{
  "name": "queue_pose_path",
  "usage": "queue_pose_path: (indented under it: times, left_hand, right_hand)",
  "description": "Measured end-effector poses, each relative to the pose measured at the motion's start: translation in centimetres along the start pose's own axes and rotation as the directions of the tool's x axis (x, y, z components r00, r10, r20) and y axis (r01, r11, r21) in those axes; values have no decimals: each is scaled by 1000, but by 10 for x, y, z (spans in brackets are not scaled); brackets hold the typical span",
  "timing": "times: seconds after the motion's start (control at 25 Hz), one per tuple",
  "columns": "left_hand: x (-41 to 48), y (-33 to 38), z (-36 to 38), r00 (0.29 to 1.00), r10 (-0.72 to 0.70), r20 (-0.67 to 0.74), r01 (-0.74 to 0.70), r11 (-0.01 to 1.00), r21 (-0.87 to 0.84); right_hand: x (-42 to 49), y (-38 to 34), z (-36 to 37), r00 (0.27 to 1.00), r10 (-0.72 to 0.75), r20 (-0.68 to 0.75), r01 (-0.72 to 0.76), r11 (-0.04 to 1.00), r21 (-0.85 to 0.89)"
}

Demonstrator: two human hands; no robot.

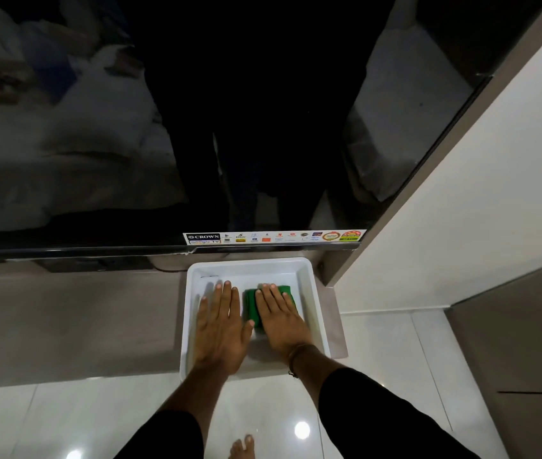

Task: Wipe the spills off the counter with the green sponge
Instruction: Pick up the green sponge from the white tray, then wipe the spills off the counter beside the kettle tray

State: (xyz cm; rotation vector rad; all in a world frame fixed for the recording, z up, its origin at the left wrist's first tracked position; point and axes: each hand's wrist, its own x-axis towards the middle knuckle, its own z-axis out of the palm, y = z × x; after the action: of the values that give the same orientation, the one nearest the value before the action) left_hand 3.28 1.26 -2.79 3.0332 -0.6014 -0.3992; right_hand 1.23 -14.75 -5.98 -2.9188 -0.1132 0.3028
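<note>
Dark TV screen [196, 127] above grey counter [64, 326]. White tray [312, 286] on counter below TV. Left hand [221, 326] flat, fingers spread, inside tray. Right hand [279, 321] flat, pressing down on green sponge [251, 308] in tray, not gripping.

white tray [309, 276], dark television screen [97, 127], sticker strip [274, 237], glossy floor tiles [47, 422]
</note>
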Motion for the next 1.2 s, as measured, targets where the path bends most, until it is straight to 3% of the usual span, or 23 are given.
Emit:
queue_pose_path:
  times: [0.32,0.48,0.64,0.8,0.96,1.2]
  left_hand:
    - [-34,39,-38,989,41,-140,-49,997,-57]
    - [-47,122,-57,978,162,-131,-166,986,-20]
    - [-59,257,-66,931,328,-157,-328,944,27]
    - [-71,428,-68,804,562,-195,-563,825,60]
    - [-87,574,-63,667,737,-115,-727,676,117]
    - [-98,780,-58,379,922,-77,-911,386,143]
  right_hand:
    - [-59,22,-60,972,-101,-210,94,995,-42]
    - [-140,96,-99,944,47,-327,-63,997,-38]
    - [-246,196,-115,877,212,-431,-230,973,11]
    - [-369,311,-130,767,414,-490,-443,894,62]
    - [-482,398,-142,629,597,-498,-627,768,129]
    - [-623,515,-158,345,799,-492,-843,494,212]
